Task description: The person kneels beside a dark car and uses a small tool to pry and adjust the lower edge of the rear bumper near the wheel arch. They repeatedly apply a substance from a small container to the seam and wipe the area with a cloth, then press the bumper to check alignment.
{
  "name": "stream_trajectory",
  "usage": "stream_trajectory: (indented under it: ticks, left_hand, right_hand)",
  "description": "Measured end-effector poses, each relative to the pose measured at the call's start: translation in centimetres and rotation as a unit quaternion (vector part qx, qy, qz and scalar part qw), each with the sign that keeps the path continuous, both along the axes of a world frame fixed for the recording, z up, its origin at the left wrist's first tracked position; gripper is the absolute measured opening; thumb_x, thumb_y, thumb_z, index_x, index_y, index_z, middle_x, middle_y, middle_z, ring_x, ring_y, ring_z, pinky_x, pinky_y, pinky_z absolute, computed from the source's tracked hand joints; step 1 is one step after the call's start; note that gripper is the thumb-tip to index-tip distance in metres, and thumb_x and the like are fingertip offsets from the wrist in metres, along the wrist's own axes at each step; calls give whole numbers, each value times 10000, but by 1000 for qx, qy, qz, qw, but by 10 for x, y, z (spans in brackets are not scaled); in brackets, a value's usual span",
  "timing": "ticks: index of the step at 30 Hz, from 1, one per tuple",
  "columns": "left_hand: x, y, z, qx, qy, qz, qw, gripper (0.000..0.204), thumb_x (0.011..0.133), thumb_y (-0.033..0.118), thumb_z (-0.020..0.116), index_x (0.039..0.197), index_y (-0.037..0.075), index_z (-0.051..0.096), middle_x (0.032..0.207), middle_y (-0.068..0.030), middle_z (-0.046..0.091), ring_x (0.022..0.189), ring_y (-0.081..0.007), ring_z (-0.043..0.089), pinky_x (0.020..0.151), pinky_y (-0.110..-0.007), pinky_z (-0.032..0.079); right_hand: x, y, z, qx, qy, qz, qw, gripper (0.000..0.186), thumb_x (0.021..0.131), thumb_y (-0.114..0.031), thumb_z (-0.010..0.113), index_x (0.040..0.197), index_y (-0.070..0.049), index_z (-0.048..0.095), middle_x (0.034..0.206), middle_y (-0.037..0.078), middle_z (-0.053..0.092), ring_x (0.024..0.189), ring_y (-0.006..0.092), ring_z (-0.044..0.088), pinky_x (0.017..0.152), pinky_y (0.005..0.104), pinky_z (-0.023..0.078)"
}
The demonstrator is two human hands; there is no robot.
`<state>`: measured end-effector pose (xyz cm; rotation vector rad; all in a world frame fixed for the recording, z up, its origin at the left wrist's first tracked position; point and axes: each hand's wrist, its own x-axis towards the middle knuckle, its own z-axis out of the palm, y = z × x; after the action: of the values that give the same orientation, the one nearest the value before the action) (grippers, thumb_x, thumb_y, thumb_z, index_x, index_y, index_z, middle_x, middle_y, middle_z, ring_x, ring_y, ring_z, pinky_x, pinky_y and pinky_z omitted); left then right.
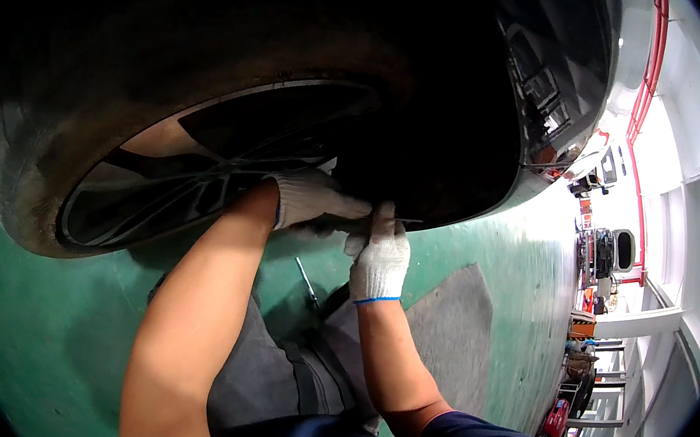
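My left hand (314, 200), in a white knit glove, is at the wheel arch beside a dark car tyre (30, 167) and spoked wheel (168, 185); its fingers reach toward my right hand (381, 258), and what they hold is hidden. My gloved right hand is raised at the lower edge of the dark bodywork (485, 173), fingers closed on a thin metal piece (407, 220) that sticks out to the right. Below them a long slim metal tool (305, 277) lies on the green floor (524, 281).
A grey mat (453, 334) lies right of my right forearm, and my grey-clad legs are beneath my arms. The glossy car body curves overhead. Farther right, vehicles and equipment (605, 252) stand in a bright workshop with red pipes (641, 113) and white beams.
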<state>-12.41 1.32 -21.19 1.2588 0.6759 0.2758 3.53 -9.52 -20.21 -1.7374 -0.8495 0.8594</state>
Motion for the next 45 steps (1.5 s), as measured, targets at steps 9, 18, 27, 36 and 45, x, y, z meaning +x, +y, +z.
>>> stream_trajectory:
  ticks: [9,18,27,36,45]
  left_hand:
    - [14,-44,6,430,133,167,877,433,837,491,726,1049,114,710,1062,-109,733,1014,-306,692,957,-429,508]
    - [42,-77,-10,489,214,203,821,415,901,490,658,1085,118,639,1070,-144,678,975,-349,671,873,-503,521]
    - [49,-96,20,195,139,102,966,415,964,397,591,1175,41,568,1155,-299,668,1045,-478,659,920,-506,538]
    - [36,-73,35,184,161,0,970,610,826,402,674,1249,-36,640,1128,-278,712,1002,-388,713,866,-423,559]
    - [30,-37,29,169,149,103,969,538,828,357,652,1201,-29,637,1160,-258,695,1086,-391,672,946,-434,522]
  right_hand:
    - [30,5,-17,131,-457,176,862,330,895,-28,549,1212,-17,641,1067,205,680,929,388,641,815,449,541]
    - [43,-1,-29,137,-388,131,902,364,901,-85,603,1252,-4,650,1150,208,691,994,376,662,875,441,535]
    - [40,-10,16,43,-163,135,976,260,968,-141,564,1147,22,659,992,214,692,892,314,659,814,396,532]
    - [58,1,-23,100,-379,204,897,283,872,-124,599,1120,-5,665,1107,237,634,973,413,623,841,464,526]
    - [64,3,-42,132,-533,232,803,197,864,-72,578,1029,15,642,1092,245,627,941,422,613,796,474,526]
